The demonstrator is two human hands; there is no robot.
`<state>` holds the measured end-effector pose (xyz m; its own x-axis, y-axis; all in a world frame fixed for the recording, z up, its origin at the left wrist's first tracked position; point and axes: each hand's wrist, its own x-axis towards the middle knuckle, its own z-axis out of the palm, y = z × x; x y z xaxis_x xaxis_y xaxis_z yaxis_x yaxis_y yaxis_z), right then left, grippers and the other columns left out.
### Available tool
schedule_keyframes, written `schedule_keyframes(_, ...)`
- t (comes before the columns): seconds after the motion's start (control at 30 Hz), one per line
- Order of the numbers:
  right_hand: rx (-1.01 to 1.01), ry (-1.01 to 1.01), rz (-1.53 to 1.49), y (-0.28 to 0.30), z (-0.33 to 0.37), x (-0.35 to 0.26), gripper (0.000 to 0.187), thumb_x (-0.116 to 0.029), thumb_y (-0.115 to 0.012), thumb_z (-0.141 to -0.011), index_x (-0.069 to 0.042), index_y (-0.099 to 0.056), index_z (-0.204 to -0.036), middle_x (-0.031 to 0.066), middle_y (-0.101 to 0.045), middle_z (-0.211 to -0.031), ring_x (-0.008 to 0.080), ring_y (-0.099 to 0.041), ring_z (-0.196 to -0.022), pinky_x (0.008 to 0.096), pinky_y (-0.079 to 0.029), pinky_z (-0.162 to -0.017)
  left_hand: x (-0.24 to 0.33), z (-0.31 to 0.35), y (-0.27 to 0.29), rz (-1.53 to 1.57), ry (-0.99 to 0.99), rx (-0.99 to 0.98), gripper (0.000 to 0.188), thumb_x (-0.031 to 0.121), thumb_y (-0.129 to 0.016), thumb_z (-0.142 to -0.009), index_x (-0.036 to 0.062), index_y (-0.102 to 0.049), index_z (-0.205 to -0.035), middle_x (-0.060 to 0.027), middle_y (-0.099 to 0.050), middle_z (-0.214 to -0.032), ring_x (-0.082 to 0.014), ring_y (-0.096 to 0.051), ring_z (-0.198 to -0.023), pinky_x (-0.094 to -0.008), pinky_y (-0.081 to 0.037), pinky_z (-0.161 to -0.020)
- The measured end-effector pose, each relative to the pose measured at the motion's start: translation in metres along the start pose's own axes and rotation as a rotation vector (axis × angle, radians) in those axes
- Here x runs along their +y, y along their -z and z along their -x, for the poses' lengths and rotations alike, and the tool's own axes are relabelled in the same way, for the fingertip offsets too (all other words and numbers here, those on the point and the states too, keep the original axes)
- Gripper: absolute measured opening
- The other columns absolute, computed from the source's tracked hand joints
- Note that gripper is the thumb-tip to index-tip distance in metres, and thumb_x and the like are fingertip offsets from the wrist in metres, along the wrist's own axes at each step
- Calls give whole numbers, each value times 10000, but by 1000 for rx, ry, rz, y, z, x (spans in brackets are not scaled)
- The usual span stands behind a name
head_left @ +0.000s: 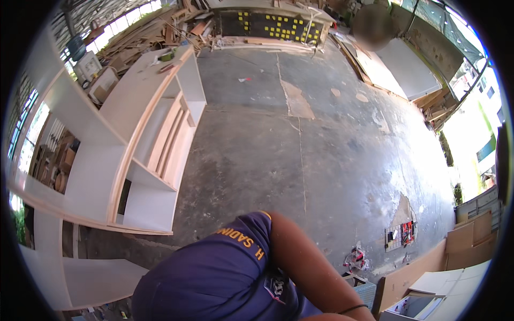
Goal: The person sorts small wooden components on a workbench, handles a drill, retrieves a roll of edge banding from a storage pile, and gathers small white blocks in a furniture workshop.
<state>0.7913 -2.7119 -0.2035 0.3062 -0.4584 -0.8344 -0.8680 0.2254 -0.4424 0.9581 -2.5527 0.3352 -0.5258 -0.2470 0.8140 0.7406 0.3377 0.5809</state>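
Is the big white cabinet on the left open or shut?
Open: no door covers the side of the white cabinet facing the grey floor, so its nearest compartment shows inside.

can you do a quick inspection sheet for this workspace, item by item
Surface: grey floor, cracked and patchy
Job's things: white cabinet with bare wood edges, left
Clutter: wood scraps piled far left; red tools and a red bundle with clear plastic on the floor, lower right
Hands: neither in view; navy sleeve and bare arm at the lower edge
Cables: nothing seen clearly
Surroundings: dark panel with yellow squares, far end; brown boards, lower right
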Motion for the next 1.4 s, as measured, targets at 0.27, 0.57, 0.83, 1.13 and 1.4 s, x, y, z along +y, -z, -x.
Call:
schedule_keyframes(0.27,154,476,-187,76,-129,-390,251,-127,-504,-827,-3,-546,-1042,83,-598,-794,163,-573,-662,249,-458,-530,93,65,192,32,28,62,341,156,-498,-857,-12,-472,-1153,-141,-460,-1163,-246,-440,-1095,-350,-333,-938)
schedule_keyframes(0.57,42,370,-89,76,-332,-515,231,-153,-498,-827,-40,-559,-1020,80,-614,-780,188,-565,-611,323,-455,-503,230,167,429,7,40,17,344,158,-496,-855,-8,-469,-1156,-147,-455,-1169,-253,-435,-1102,-357,-329,-942)
schedule_keyframes(0.83,-70,-55,285,60,-400,-599,234,-234,-488,-809,-65,-614,-908,122,-634,-844,262,-603,-717,388,-478,-612,329,249,652,3,65,22,346,159,-494,-854,-4,-466,-1158,-152,-450,-1174,-260,-430,-1108,-363,-325,-945)
schedule_keyframes(1.13,0,45,193,134,-585,-893,250,-264,-523,-800,-63,-617,-914,133,-634,-874,280,-609,-779,398,-490,-679,457,341,882,-67,53,28,349,161,-492,-852,1,-463,-1161,-158,-445,-1180,-268,-425,-1114,-370,-321,-949)
schedule_keyframes(1.4,110,782,22,161,-632,-1405,326,-200,-540,-811,-7,-522,-1074,87,-609,-879,158,-606,-738,265,-468,-559,646,550,1038,-481,360,672,351,141,-482,-859,11,-438,-1182,-140,-453,-1175,-241,-427,-1119,-340,-337,-940)
